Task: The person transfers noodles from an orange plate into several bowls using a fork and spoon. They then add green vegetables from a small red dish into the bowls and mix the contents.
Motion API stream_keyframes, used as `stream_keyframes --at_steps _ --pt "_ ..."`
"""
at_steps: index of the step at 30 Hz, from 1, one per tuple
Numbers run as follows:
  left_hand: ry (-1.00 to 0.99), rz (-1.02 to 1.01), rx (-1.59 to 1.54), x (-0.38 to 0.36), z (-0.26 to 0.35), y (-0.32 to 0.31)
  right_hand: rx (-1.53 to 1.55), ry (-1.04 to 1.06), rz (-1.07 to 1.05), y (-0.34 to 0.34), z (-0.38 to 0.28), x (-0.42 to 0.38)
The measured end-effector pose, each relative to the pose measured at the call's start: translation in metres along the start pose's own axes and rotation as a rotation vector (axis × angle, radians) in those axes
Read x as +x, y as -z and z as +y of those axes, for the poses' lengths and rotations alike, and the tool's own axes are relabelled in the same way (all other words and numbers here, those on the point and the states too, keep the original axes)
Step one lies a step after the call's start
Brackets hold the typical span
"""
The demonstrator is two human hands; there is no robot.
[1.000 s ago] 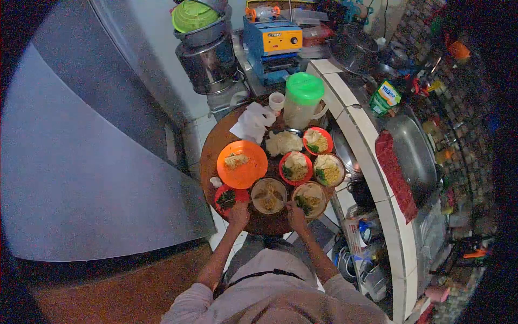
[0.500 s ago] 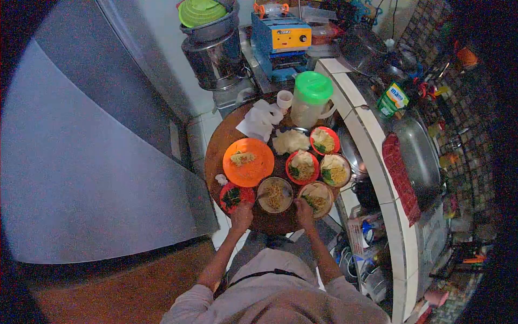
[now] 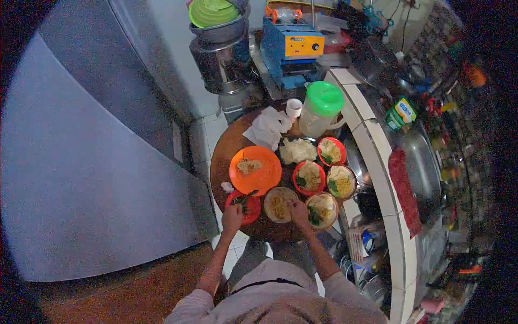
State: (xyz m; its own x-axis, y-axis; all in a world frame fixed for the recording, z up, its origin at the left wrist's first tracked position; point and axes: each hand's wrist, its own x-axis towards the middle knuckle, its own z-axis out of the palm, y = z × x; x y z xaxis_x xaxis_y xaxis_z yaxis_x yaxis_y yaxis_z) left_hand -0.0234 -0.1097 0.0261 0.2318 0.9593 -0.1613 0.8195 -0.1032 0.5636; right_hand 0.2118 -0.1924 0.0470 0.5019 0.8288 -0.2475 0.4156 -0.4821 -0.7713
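Note:
On a round wooden table (image 3: 224, 154), my left hand (image 3: 232, 217) grips the near rim of a small red bowl (image 3: 248, 208) holding greens and a dark utensil. My right hand (image 3: 298, 211) rests between a brown bowl of noodles (image 3: 278, 205) and a bowl of noodles and greens (image 3: 324, 209), with its fingers at the brown bowl's right rim. What those fingers hold is too small to tell. An orange plate (image 3: 256, 173) carrying a little noodle lies just beyond the red bowl.
Three more filled bowls (image 3: 310, 177) and a heap of pale crackers (image 3: 298, 151) fill the table's right half. White paper (image 3: 267, 127), a small cup (image 3: 294, 107) and a green-lidded jug (image 3: 319, 110) stand at the back. A tiled counter (image 3: 377, 162) runs along the right.
My right hand has shifted left from the rim of the rightmost bowl toward the brown noodle bowl. My left hand stays at the red bowl. The view has drifted.

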Motion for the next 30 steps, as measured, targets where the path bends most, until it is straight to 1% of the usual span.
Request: stream_keyframes --at_steps 2,3,4,5,6,7,8,9,12,13,15,18,19,20,21,23,27,28,30 --pt "0.062 0.083 -0.069 0.009 -0.011 -0.002 -0.185 0.124 -0.028 -0.019 0.002 0.03" --pt "0.019 0.196 -0.151 0.011 0.006 0.014 -0.188 0.134 -0.042 -0.021 -0.011 0.038" --pt "0.036 0.208 -0.151 0.019 0.002 0.012 -0.183 0.257 -0.022 -0.018 -0.034 0.044" --pt "0.055 0.113 -0.016 0.029 -0.002 0.011 -0.172 0.379 0.0 -0.018 -0.051 0.049" --pt "0.07 0.016 0.119 0.038 -0.008 0.011 -0.164 0.39 -0.009 -0.028 -0.049 0.06" --pt "0.073 0.025 0.125 0.045 -0.009 0.012 -0.242 0.458 0.052 -0.042 -0.039 0.079" --pt "-0.011 0.15 0.071 0.049 -0.009 0.01 -0.321 0.523 0.117 -0.053 -0.032 0.094" --pt "-0.097 0.268 0.016 0.054 -0.01 0.006 -0.317 0.522 0.119 -0.057 -0.031 0.101" --pt "-0.077 0.309 0.021 0.073 -0.008 -0.002 -0.369 0.433 0.004 -0.072 -0.03 0.118" --pt "-0.08 0.308 0.028 0.078 -0.005 -0.001 -0.384 0.405 -0.034 -0.079 -0.033 0.124" --pt "-0.031 0.246 0.167 0.087 -0.002 -0.005 -0.421 0.352 -0.109 -0.087 -0.038 0.137" --pt "-0.069 0.254 0.168 0.1 -0.018 -0.028 -0.484 0.26 -0.236 -0.099 -0.038 0.144" --pt "-0.065 0.247 0.17 0.099 -0.008 -0.019 -0.504 0.229 -0.283 -0.103 -0.037 0.144" --pt "0.002 0.178 0.126 0.098 0.003 -0.01 -0.524 0.198 -0.33 -0.107 -0.036 0.145" --pt "0.067 0.11 0.082 0.097 0.013 0.0 -0.524 0.195 -0.335 -0.101 -0.042 0.139" --pt "0.064 0.102 0.098 0.095 0.017 0.006 -0.467 0.306 -0.284 -0.073 -0.067 0.119" --pt "0.026 0.09 0.165 0.094 0.018 0.015 -0.587 0.296 -0.319 -0.064 -0.054 0.115" --pt "0.027 0.087 0.164 0.098 0.004 0.002 -0.588 0.256 -0.347 -0.061 -0.048 0.116" --pt "0.021 0.204 0.245 0.111 -0.032 -0.04 -0.59 0.208 -0.37 -0.055 -0.045 0.116"
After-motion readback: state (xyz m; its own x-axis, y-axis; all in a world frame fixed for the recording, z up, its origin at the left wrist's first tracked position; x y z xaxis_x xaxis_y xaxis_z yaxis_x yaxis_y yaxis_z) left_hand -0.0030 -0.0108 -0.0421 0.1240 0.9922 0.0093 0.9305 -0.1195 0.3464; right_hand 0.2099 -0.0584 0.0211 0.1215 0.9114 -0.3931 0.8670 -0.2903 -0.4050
